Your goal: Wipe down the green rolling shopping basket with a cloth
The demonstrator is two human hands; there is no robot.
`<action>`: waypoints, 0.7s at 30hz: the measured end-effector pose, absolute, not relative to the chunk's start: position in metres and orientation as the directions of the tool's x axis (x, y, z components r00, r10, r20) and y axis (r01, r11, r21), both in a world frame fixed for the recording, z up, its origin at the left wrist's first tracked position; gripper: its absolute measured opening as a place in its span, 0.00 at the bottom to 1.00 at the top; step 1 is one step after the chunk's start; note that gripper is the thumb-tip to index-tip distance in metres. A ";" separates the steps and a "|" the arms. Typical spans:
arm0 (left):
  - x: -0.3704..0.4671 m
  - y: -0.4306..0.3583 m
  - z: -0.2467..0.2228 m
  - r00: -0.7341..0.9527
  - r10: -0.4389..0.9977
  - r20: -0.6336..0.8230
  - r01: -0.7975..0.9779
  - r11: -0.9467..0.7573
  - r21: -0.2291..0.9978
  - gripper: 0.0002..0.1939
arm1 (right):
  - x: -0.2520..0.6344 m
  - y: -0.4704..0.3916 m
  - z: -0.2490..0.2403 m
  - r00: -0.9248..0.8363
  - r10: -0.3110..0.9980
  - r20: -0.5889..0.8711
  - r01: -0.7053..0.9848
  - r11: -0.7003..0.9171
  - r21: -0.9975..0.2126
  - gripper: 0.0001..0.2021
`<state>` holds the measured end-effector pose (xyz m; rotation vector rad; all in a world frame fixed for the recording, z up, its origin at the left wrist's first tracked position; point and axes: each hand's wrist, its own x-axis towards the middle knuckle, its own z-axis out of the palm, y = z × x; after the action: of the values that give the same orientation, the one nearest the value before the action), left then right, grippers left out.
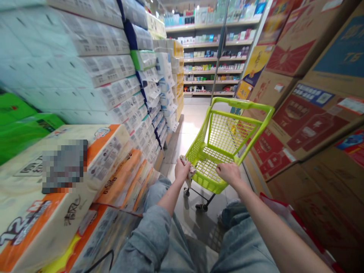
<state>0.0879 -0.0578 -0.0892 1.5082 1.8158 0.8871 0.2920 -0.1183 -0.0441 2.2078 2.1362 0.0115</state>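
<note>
A lime-green shopping cart [210,185] with a lattice basket stands in front of my legs, its raised handle on the far side. My left hand [182,169] is closed around a crumpled, patterned pale cloth [191,170], right by the basket's near left edge. At the near right corner, my right hand [229,173] is curled shut on the cart's rim; its fingertips are partly hidden. Below the basket show black wheels [201,207] on the tiled floor.
Packs of tissue paper [108,72] are piled high on the left, with a pixelated dark object [65,167] atop a nearer pack. Printed cardboard boxes [309,121] line the right. Stocked shelves [210,58] stand at the back, beyond a thin upright pole [217,72].
</note>
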 end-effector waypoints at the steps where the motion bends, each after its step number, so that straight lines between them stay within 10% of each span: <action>1: 0.086 -0.057 -0.089 -0.156 0.987 -0.033 0.591 0.120 0.798 0.09 | 0.286 -0.119 -0.045 0.019 0.998 -0.062 1.000 -0.018 0.024 0.17; 6: 0.079 -0.057 -0.095 -0.124 0.992 0.025 0.547 0.047 0.836 0.12 | 0.263 -0.124 -0.046 -0.060 0.987 -0.149 0.988 0.038 -0.151 0.16; 21: 0.128 -0.125 -0.151 -0.172 0.966 -0.193 -0.310 0.132 0.942 0.19 | 0.258 -0.116 -0.045 -0.038 0.979 -0.198 0.998 0.025 -0.065 0.19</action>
<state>0.1279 -0.1250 -0.1510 0.7640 1.1973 1.3544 0.2582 -0.1158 -0.0452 2.1085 2.1765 -0.2824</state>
